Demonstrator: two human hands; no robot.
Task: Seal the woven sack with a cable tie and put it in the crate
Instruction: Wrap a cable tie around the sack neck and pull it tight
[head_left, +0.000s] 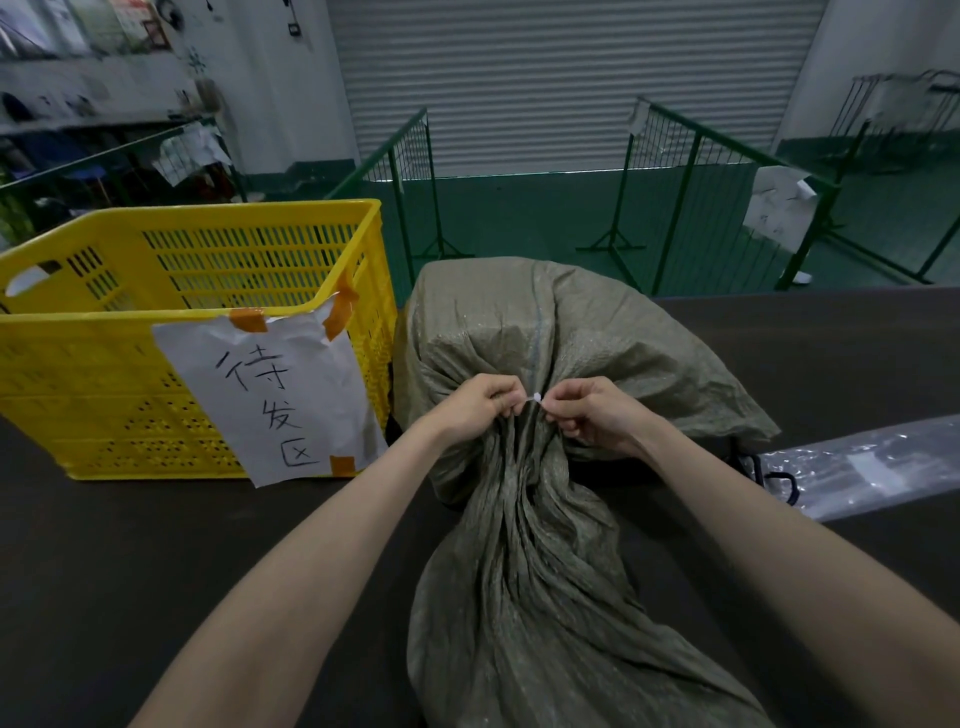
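A grey roller shutter (571, 83) is filling the top centre of the frame, with green wire barriers (685, 171) standing on the green floor below it. Nearer me, a dark table (130, 561) is spreading across the lower half. The olive woven sack (550, 332) is lying on it in the centre, its bulky body toward the top and its loose mouth fanning out toward the bottom edge. I am bunching its neck at mid-frame: my left hand (480, 402) is curling around the gathered cloth and pinching one end of the white cable tie (535, 398), while my right hand (587, 413) is pinching the other end just beside it, fingers clenched on the tie. The yellow crate (104, 364) is sitting at left of frame, right beside the sack, with a taped white paper sign (275, 400) hanging on its near wall. A clear plastic bag (872, 462) is lying at the right edge.
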